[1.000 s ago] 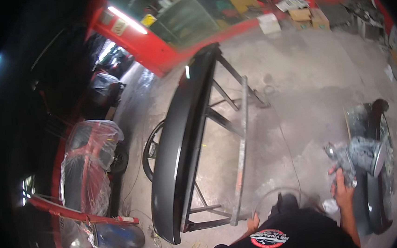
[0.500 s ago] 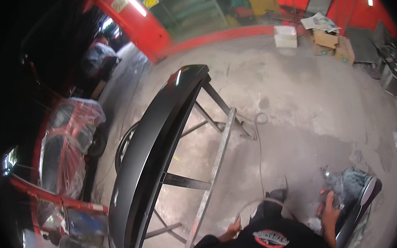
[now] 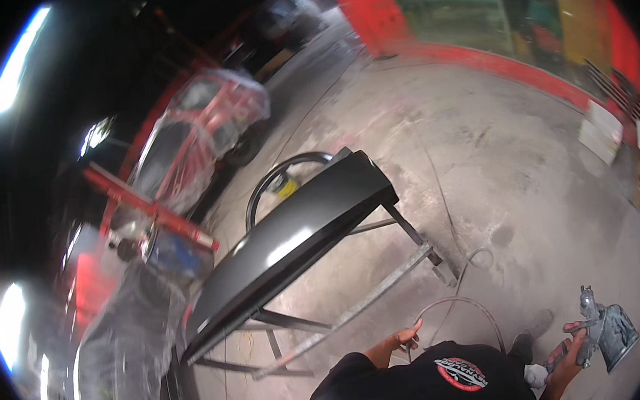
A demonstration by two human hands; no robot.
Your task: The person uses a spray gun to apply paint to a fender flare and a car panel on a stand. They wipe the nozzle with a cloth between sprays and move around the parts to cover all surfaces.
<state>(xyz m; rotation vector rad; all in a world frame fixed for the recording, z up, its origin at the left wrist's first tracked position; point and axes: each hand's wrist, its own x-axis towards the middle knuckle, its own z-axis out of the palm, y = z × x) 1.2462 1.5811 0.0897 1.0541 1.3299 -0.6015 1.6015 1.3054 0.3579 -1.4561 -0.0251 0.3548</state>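
Observation:
My left hand is closed loosely on a thin air hose that arches over the floor toward my right side. My right hand grips a spray gun with a large grey, paint-smudged cup, held low at the right. Ahead of me a glossy black car body panel lies along a metal stand with a pale crossbar. A black ring-shaped part shows behind the panel, with a small yellow object inside it.
Plastic-wrapped vehicle bodies and a red frame line the left. A covered dark shape stands nearer. A red wall with glass panes runs behind; cardboard and boxes lean at the right. Hose loops cross the concrete floor.
The view has swung left: the stand and panel now lie more crosswise and the boxes have shifted to the right edge. I still hold the gun and hose.

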